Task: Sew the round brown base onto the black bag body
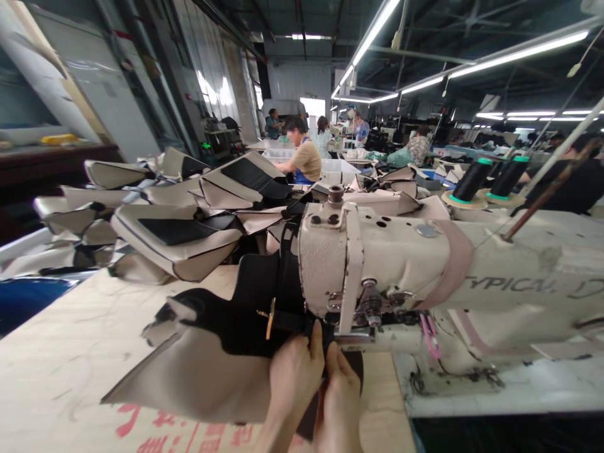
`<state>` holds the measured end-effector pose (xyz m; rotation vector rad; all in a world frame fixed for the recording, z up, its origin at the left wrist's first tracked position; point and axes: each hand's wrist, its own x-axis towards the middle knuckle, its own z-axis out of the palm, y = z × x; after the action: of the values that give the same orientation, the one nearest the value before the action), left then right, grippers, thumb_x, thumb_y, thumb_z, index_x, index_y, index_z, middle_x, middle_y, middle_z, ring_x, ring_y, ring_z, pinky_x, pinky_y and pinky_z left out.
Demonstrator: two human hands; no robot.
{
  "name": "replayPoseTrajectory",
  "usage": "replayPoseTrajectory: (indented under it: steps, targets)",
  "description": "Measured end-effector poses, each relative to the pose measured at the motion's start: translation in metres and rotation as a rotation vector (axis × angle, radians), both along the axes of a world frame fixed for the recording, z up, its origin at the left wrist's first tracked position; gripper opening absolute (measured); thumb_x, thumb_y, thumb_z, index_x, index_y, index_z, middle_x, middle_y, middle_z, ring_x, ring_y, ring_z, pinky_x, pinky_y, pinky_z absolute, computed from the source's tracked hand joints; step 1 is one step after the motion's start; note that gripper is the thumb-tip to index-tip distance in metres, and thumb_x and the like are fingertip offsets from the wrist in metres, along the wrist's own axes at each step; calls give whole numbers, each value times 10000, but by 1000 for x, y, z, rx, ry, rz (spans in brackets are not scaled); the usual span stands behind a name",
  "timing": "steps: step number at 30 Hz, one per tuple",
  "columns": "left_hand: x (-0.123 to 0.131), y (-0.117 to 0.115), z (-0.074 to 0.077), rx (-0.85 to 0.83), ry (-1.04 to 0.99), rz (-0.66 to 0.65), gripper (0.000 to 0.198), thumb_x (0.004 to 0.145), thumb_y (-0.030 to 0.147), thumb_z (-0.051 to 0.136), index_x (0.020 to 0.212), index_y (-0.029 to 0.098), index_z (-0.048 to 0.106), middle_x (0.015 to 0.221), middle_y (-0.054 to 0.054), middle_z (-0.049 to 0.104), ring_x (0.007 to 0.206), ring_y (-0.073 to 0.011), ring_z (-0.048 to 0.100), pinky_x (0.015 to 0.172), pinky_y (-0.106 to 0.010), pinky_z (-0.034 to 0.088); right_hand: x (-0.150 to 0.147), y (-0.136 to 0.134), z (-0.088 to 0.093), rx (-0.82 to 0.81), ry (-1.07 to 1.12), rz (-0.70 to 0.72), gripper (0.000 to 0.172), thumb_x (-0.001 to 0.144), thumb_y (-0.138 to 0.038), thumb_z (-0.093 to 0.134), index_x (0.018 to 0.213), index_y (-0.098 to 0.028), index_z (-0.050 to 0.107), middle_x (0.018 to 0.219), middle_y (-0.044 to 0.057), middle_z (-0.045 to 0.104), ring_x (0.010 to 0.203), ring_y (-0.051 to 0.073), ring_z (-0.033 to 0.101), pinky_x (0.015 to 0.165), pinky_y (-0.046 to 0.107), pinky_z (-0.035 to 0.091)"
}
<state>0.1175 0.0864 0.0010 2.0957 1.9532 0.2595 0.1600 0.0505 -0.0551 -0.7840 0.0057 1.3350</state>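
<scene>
A beige and black sewn cover piece lies on the wooden table and runs under the head of a white sewing machine. My left hand is closed on its dark edge just in front of the needle area, index finger stretched toward the machine. Close beside it, my right hand pinches the same dark edge, thumb and fingers together. The machine's front parts and my fingers hide the stitching point. A small brass-coloured metal piece stands on the black part, left of my hands.
Behind the machine, a heap of beige and black sewn pieces covers the left and back of the table. Black thread cones stand on the machine's far side. Several people work farther back, one in a tan shirt.
</scene>
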Motion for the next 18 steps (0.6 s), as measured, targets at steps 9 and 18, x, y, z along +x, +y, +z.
replayPoseTrajectory:
  steps: [9, 18]
  targets:
    - [3, 4, 6, 24, 2, 36, 510, 904, 395, 269, 691, 147, 661, 717, -116, 701, 682, -217, 659, 511, -261, 334, 1, 4, 14, -40, 12, -48, 535, 572, -462, 746, 949, -94, 651, 859, 104, 677, 901, 236, 613, 740, 295, 493]
    - [3, 5, 7, 18, 27, 51, 480, 893, 385, 294, 741, 133, 673, 725, -127, 693, 705, -213, 653, 532, -254, 353, 2, 8, 15, -91, -46, -67, 551, 537, -518, 740, 884, -96, 670, 862, 111, 679, 832, 221, 622, 683, 280, 491]
